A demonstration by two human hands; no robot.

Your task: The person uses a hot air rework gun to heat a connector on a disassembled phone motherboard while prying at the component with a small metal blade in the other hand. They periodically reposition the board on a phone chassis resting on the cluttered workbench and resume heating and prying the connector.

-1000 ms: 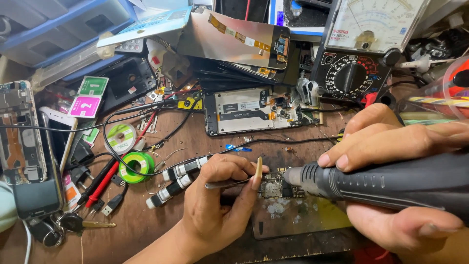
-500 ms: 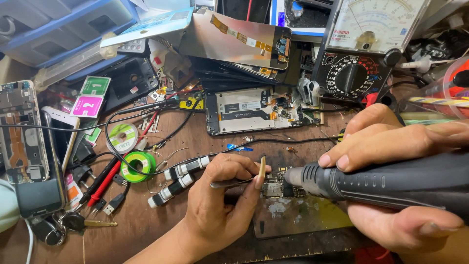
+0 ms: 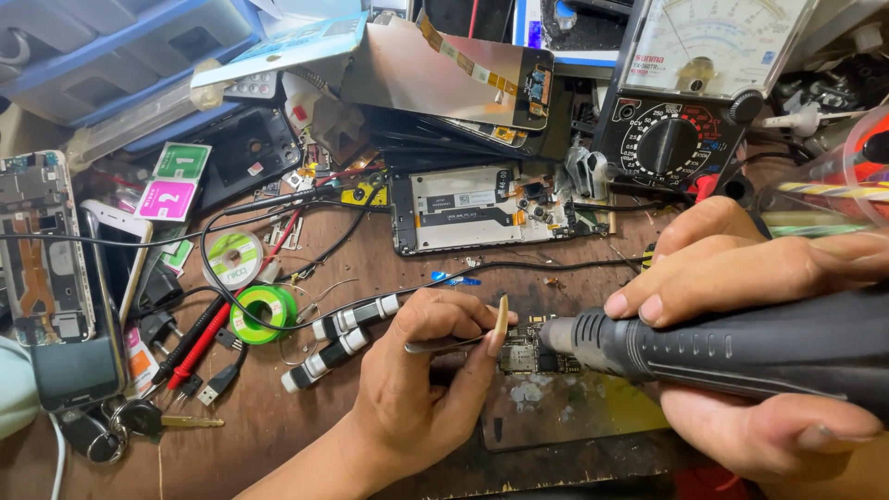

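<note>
Head view: two bare hands work at a messy brown wooden bench (image 3: pixel 389 278).

The left hand (image 3: pixel 421 380) is curled nearly shut. Its thumb & fingers pinch thin metal tweezers (image 3: pixel 444 344), w/ the tips aimed right at a small circuit board (image 3: pixel 530 350). The tweezers seem to pin the board down.

The right hand (image 3: pixel 750 278) is wrapped tight round a fat black rotary tool (image 3: pixel 732 347). Fingers lie over the top, palm goes under. The tool's grey nose sits right at the board's right edge. Can't see the tiny bit itself, so can't tell if it touches.

The board lies on a flat plate (image 3: pixel 574 412) near the bench's front edge, btw the two hands. Pale dust or specks lie on the plate just below the board. So I'd guess some grinding is done. The board looks whole & both hands are at it, so the job looks part way, not finished. How much is left, can't tell.

Other stuff: an opened phone frame (image 3: pixel 482 211) sits further back, well apart from the hands. A dial meter (image 3: pixel 690 102) stands at the back right. A green solder reel (image 3: pixel 264 313) & red & black probes (image 3: pixel 199 338) lie to the left. A gutted phone (image 3: pixel 42 245) is at far left.
</note>
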